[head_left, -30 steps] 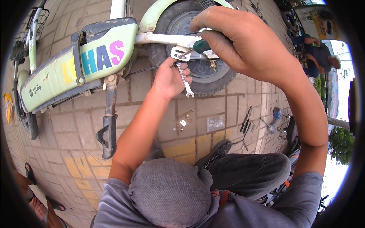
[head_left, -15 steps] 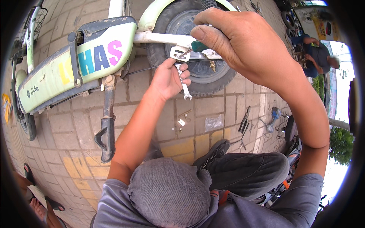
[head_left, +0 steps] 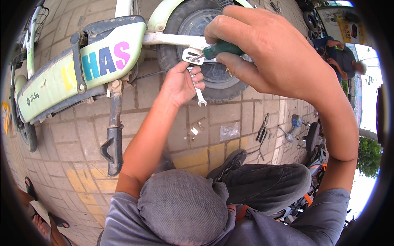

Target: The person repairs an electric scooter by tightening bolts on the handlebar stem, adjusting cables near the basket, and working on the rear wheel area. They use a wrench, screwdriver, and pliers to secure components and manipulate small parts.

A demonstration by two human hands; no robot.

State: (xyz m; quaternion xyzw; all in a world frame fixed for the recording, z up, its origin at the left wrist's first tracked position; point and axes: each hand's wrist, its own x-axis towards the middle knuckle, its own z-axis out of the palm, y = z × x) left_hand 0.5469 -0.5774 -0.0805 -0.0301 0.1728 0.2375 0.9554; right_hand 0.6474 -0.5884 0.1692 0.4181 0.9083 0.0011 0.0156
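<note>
My right hand [head_left: 275, 53] is closed round the green handle of a screwdriver [head_left: 221, 48]. The screwdriver's shaft reaches left to a white slotted metal bracket [head_left: 192, 55] on a pale green electric bike [head_left: 102, 61]; whether the tip sits on a screw is too small to tell. Just below the bracket, my left hand [head_left: 180, 86] grips a silver wrench [head_left: 199, 92], with its open end pointing down and its upper end against the bracket's underside. Behind both hands stands the bike's wheel [head_left: 215, 84], partly covered by my right hand.
A metal arm with a black rubber end [head_left: 115, 143] juts down from the bike. On the paving lie small metal parts [head_left: 194, 131], a clear plastic bag [head_left: 230, 132], pliers [head_left: 262, 127] and a blue tool [head_left: 295, 123]. Another person [head_left: 347, 59] sits at the far right.
My right hand has shifted its grip on the screwdriver, with thumb lower and more of the green handle showing. My left hand and the wrench have stayed nearly still.
</note>
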